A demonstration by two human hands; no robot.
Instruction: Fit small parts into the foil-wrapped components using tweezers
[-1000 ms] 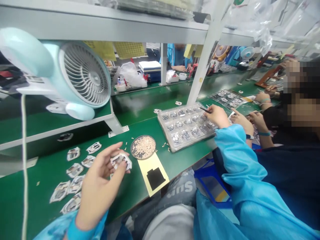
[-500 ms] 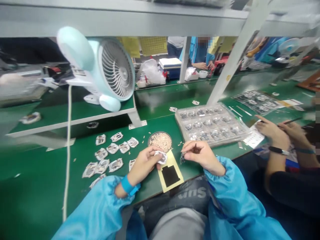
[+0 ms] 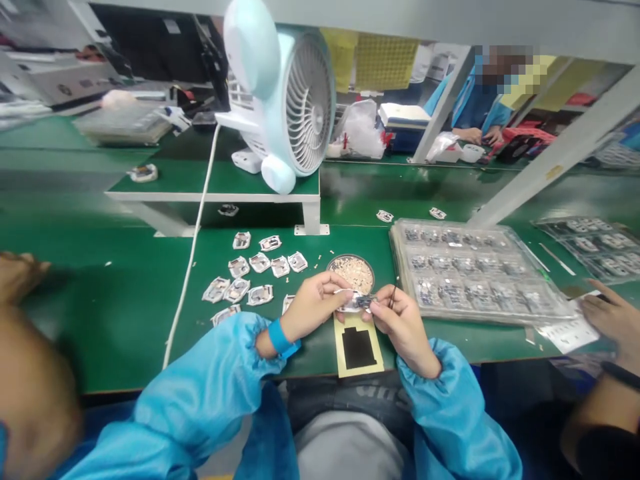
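My left hand (image 3: 313,307) pinches a small white plastic housing (image 3: 346,301) above the near edge of the bench. From the right, my right hand (image 3: 406,327) is closed on a small dark circuit board (image 3: 363,302), brought against the housing; whether it is seated inside cannot be made out. Thin dark tweezers (image 3: 395,292) also stick up from between the right fingers. Just behind both hands stands a round dish (image 3: 372,272) of tiny beige pieces. Below them lies a yellow sheet (image 3: 341,363) with a black patch (image 3: 359,348).
Several white housings (image 3: 260,294) lie to the left. A clear tray (image 3: 480,316) of circuit boards is at the right. A fan (image 3: 310,100) stands on a raised shelf (image 3: 165,195), its cable (image 3: 187,280) crossing the bench. Other people's hands appear at the left (image 3: 20,277) and right (image 3: 613,313).
My right hand has moved left, bringing the circuit board from apart to against the housing in my left hand. The view has swung left, and a person's arm now shows at the left edge.
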